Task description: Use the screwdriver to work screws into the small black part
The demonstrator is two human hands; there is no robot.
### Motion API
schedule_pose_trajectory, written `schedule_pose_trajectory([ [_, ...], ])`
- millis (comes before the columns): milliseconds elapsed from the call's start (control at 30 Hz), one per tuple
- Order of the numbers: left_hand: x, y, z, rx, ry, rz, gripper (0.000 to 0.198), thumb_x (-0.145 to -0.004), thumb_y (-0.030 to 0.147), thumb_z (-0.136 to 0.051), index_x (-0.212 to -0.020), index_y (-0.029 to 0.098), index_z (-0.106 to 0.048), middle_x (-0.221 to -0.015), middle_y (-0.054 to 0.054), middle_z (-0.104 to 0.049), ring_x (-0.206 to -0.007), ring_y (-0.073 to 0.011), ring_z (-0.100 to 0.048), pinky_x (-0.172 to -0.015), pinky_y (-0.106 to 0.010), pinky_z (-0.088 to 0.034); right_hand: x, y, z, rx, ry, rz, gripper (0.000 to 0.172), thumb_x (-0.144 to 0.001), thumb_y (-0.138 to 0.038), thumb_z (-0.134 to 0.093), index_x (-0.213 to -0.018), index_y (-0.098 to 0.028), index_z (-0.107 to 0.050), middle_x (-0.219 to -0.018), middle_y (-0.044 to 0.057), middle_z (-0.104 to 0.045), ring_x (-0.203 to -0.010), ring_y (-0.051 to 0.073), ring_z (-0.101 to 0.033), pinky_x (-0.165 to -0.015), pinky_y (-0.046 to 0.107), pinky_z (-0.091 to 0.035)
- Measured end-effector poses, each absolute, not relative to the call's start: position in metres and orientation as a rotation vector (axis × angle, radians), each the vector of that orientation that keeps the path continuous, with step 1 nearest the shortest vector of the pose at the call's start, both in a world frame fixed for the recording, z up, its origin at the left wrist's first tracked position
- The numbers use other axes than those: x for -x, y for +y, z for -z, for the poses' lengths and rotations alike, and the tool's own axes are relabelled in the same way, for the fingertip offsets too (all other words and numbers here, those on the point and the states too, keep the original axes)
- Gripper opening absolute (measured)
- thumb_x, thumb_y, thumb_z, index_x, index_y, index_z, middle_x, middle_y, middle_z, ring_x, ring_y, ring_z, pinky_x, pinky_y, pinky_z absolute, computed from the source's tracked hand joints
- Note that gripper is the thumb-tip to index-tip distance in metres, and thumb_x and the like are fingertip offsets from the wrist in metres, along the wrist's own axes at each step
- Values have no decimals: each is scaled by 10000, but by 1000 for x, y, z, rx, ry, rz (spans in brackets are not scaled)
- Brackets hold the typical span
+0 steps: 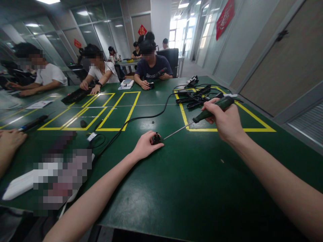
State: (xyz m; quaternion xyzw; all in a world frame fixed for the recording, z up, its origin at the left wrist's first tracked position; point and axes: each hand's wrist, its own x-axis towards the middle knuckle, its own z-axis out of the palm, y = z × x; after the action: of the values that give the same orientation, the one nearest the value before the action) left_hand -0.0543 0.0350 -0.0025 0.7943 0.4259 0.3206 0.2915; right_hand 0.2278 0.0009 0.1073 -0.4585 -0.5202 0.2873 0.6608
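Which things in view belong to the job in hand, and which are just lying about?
In use:
green-handled screwdriver, in the right hand
small black part, held on the table by the left hand

Apparently lying about:
heap of black cables and parts, right
long black cable
small dark block

Right of centre, the screwdriver handle [201, 115] looks like smooth, dark green plastic, its thin shaft [178, 130] of shiny metal. The small part [156, 138] at the centre seems black plastic. The table [191, 188] is smooth and glossy, with a pale sheen lower centre. The cable [142, 117] looks rubbery; upper left, the panes [96, 16] are reflective glass.
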Motion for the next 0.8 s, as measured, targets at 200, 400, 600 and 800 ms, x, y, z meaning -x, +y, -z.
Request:
schedule_pose_trajectory([
  [200, 55, 32, 2, -2141, 1059, -817, 357, -885, 425, -816, -1138, 174, -787, -861, -11, -671, -700, -156, -581, -646, -266, -480, -226, -1, -107, 1040, -1184, -659, 285, -744, -422, -834, -632, -227, -659, -519, -29, -503, -434, 102, -411, -444, 274, -276],
  [400, 55, 32, 0, -2167, 1059, -812, 303, -927, 433, -773, -1091, 180, -789, -846, -10, -673, -698, -157, -579, -647, -270, -474, -226, 2, -99, 1070, -1226, -646, 257, -796, -392, -821, -673, -227, -667, -508, -41, -498, -447, 113, -441, -452, 281, -316],
  [600, 54, 33, 0, -2254, 1070, -776, 287, -958, 458, -753, -1016, 177, -767, -866, -20, -662, -719, -163, -567, -668, -277, -450, -227, 3, -98, 1126, -1222, -599, 251, -763, -392, -862, -785, -221, -679, -553, -51, -552, -457, 116, -497, -442, 270, -380],
  [800, 54, 33, 1, -2324, 1101, -733, 292, -993, 456, -724, -965, 165, -722, -876, -23, -641, -726, -166, -560, -684, -287, -426, -229, 5, -99, 1097, -1226, -591, 411, -698, -490, -949, -814, -224, -658, -645, -26, -634, -509, 141, -594, -505, 305, -525],
])
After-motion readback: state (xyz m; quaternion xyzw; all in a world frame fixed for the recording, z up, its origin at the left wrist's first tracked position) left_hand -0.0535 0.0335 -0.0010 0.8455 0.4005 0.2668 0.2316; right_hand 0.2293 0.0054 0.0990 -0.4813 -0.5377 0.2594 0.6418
